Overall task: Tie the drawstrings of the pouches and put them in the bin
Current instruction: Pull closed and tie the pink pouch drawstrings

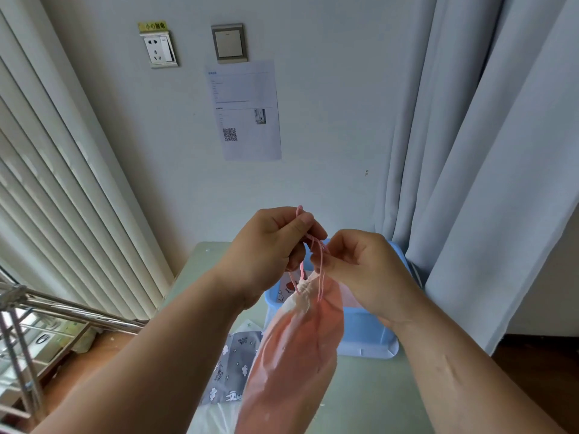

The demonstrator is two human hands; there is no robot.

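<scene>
We hold the pink pouch up over the table, in front of the blue bin. Our left grip and right grip each pinch its drawstrings. A grey pouch lies on the table.

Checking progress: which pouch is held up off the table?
The pink pouch, hanging from its drawstrings, which the left hand and right hand pinch. The grey patterned pouch lies flat on the table, untouched.
</scene>
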